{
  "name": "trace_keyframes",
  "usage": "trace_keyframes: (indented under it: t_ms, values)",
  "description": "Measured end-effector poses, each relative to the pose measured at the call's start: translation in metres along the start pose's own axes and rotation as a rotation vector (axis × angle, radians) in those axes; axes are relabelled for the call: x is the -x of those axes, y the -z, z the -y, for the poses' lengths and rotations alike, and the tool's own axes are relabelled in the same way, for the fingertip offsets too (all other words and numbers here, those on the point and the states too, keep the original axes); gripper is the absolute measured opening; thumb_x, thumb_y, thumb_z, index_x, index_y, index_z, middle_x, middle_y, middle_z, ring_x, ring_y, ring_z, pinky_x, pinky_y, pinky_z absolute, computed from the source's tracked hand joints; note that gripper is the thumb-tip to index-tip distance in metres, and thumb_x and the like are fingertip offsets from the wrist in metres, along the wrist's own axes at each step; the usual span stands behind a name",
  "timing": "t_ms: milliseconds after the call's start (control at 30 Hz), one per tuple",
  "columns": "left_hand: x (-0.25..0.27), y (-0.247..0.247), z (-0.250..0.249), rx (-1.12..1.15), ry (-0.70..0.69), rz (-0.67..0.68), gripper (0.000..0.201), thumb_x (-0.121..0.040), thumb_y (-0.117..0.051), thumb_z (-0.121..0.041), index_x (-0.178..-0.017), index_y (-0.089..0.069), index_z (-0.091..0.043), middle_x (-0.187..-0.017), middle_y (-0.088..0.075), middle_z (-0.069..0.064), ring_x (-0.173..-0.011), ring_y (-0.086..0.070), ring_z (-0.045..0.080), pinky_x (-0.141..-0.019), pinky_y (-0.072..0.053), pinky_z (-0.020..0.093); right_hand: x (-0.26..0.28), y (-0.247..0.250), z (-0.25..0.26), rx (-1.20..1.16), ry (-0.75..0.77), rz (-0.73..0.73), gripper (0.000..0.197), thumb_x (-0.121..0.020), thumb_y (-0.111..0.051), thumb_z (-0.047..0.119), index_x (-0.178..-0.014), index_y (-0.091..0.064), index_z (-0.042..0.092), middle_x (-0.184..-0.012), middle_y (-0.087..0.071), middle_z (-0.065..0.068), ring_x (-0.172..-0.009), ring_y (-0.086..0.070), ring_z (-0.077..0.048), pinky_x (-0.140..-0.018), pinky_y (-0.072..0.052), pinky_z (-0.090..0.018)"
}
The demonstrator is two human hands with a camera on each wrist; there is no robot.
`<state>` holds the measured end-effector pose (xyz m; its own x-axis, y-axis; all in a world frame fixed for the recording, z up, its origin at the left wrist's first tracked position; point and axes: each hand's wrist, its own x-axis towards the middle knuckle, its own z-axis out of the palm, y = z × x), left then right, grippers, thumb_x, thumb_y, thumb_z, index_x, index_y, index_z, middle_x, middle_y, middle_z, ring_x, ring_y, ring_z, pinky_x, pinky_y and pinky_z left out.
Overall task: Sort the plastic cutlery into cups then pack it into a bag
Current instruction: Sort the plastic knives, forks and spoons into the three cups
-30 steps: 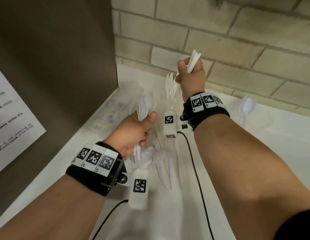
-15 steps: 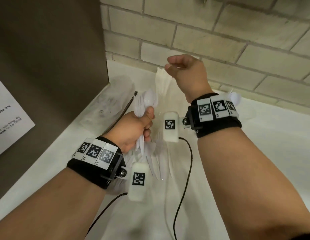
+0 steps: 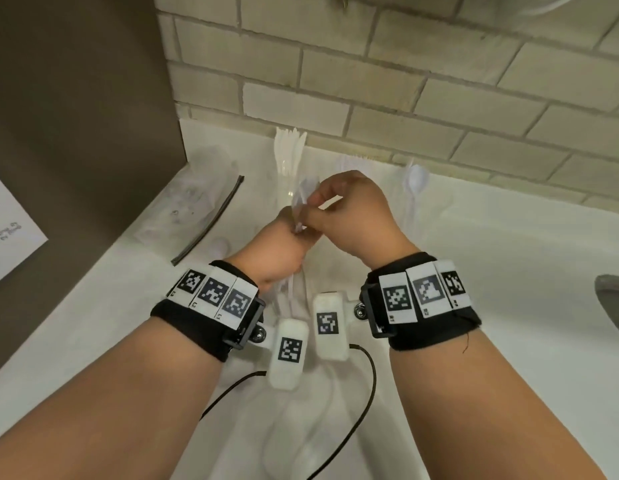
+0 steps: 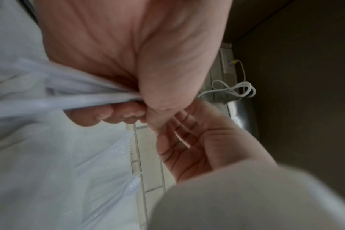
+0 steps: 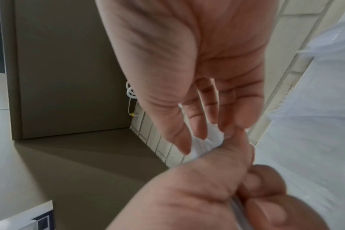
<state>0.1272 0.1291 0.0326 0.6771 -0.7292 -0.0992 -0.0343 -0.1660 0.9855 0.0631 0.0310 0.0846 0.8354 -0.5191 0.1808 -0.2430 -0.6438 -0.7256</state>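
Note:
My left hand (image 3: pixel 280 244) grips a bundle of white plastic spoons (image 3: pixel 299 206) upright in its fist above the counter; their handles (image 4: pixel 69 96) stick out below the curled fingers (image 4: pixel 108 115). My right hand (image 3: pixel 349 216) has reached across, and its thumb and fingertips (image 5: pixel 203 137) pinch the top of that bundle (image 5: pixel 199 147). Behind them, by the brick wall, a clear cup of white knives (image 3: pixel 290 150) stands upright. To its right are a clear cup of forks (image 3: pixel 356 161) and one with a spoon (image 3: pixel 417 178). More cutlery (image 3: pixel 294 303) lies on the counter under my wrists.
A clear zip bag (image 3: pixel 194 206) with a dark seal strip lies at the back left, next to a brown side panel (image 3: pixel 76 116). The white counter (image 3: pixel 509 271) runs right to a metal sink edge (image 3: pixel 612 306). A brick wall closes the back.
My right hand, which held knives high and lowered them into the back cup, has come down and taken hold of the spoons in my left hand. The left hand kept its grip.

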Motion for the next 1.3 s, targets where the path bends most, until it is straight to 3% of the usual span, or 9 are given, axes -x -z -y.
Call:
trace_keyframes:
  t_ms: [67, 200, 333, 500, 667, 767, 933, 1100, 1300]
  values:
    - [0.003, -0.002, 0.0, 0.037, -0.035, 0.073, 0.053, -0.081, -0.062, -0.039, -0.128, -0.045, -0.024, -0.094, -0.064, 0.004, -0.062, -0.049, 0.009, -0.056, -0.041, 0.03, 0.003, 0.003, -0.006, -0.002, -0.021, -0.01, 0.013, -0.079, -0.072, 0.03, -0.081, -0.062, 0.021, -0.108, -0.055, 0.003, -0.092, -0.064, -0.018, -0.08, -0.048, -0.026]
    - [0.008, -0.004, -0.001, 0.261, -0.05, 0.197, 0.04, -0.082, -0.06, -0.039, -0.118, -0.05, -0.025, -0.069, -0.058, -0.012, -0.054, -0.049, 0.0, -0.053, -0.04, 0.02, 0.008, 0.007, -0.016, -0.117, -0.073, -0.06, 0.009, -0.088, -0.061, 0.024, -0.083, -0.058, 0.017, -0.098, -0.063, -0.003, -0.09, -0.066, -0.025, -0.084, -0.054, -0.041]
    - [0.005, -0.008, 0.0, 0.39, 0.042, 0.118, 0.042, -0.085, -0.054, -0.05, -0.108, -0.052, -0.015, -0.067, -0.039, -0.003, -0.051, -0.036, 0.008, -0.049, -0.036, 0.023, 0.013, 0.013, -0.014, -0.475, -0.132, -0.265, 0.013, -0.089, -0.049, 0.006, -0.08, -0.044, 0.015, -0.087, -0.07, -0.015, -0.079, -0.07, -0.032, -0.07, -0.06, -0.047]
    - [0.0, -0.008, 0.002, 0.404, 0.078, 0.048, 0.022, -0.094, -0.054, -0.038, -0.101, -0.056, -0.018, -0.061, -0.041, -0.005, -0.051, -0.036, 0.009, -0.045, -0.033, 0.023, 0.014, 0.02, -0.003, -0.734, -0.105, -0.336, 0.019, -0.09, -0.038, -0.003, -0.085, -0.036, 0.015, -0.076, -0.063, -0.016, -0.065, -0.071, -0.034, -0.066, -0.059, -0.053]
    - [0.0, -0.008, 0.005, 0.385, 0.081, 0.047, 0.022, -0.097, -0.05, -0.036, -0.096, -0.057, -0.015, -0.059, -0.036, -0.005, -0.05, -0.036, 0.009, -0.046, -0.032, 0.023, 0.006, 0.022, -0.01, -0.658, -0.152, -0.349, 0.02, -0.09, -0.043, 0.001, -0.093, -0.039, 0.02, -0.069, -0.05, -0.004, -0.042, -0.049, -0.016, -0.046, -0.05, -0.033]
    - [-0.001, -0.006, 0.003, 0.441, 0.103, 0.103, 0.03, -0.099, -0.044, -0.038, -0.101, -0.062, -0.013, -0.058, -0.038, -0.004, -0.049, -0.037, 0.01, -0.047, -0.033, 0.023, -0.003, 0.015, -0.02, -0.553, -0.27, -0.193, 0.017, -0.088, -0.059, 0.015, -0.102, -0.049, 0.016, -0.074, -0.052, -0.002, -0.051, -0.045, -0.015, -0.045, -0.038, -0.026]
    - [-0.002, -0.009, 0.001, 0.363, 0.104, 0.142, 0.036, -0.098, -0.045, -0.038, -0.114, -0.058, -0.009, -0.062, -0.045, -0.002, -0.055, -0.04, 0.011, -0.052, -0.034, 0.025, 0.0, 0.01, -0.029, -0.613, -0.313, 0.063, 0.02, -0.086, -0.07, 0.027, -0.094, -0.063, 0.011, -0.083, -0.071, -0.008, -0.07, -0.07, -0.018, -0.04, -0.034, -0.021]
    - [-0.002, -0.012, 0.003, 0.355, 0.149, 0.156, 0.036, -0.098, -0.044, -0.039, -0.111, -0.062, -0.01, -0.066, -0.057, 0.002, -0.057, -0.048, 0.013, -0.055, -0.04, 0.025, -0.001, 0.011, -0.036, -0.619, -0.34, 0.017, 0.008, -0.094, -0.059, 0.019, -0.094, -0.06, 0.011, -0.08, -0.069, -0.008, -0.048, -0.059, -0.009, -0.042, -0.033, -0.021]
    - [-0.005, -0.015, 0.006, 0.294, 0.226, 0.088, 0.035, -0.099, -0.045, -0.037, -0.096, -0.063, -0.007, -0.066, -0.059, 0.003, -0.046, -0.043, 0.011, -0.043, -0.037, 0.023, -0.006, 0.014, -0.047, -0.817, -0.34, -0.089, 0.009, -0.099, -0.048, 0.014, -0.101, -0.056, 0.014, -0.083, -0.066, -0.009, -0.077, -0.063, -0.023, -0.065, -0.053, -0.031]
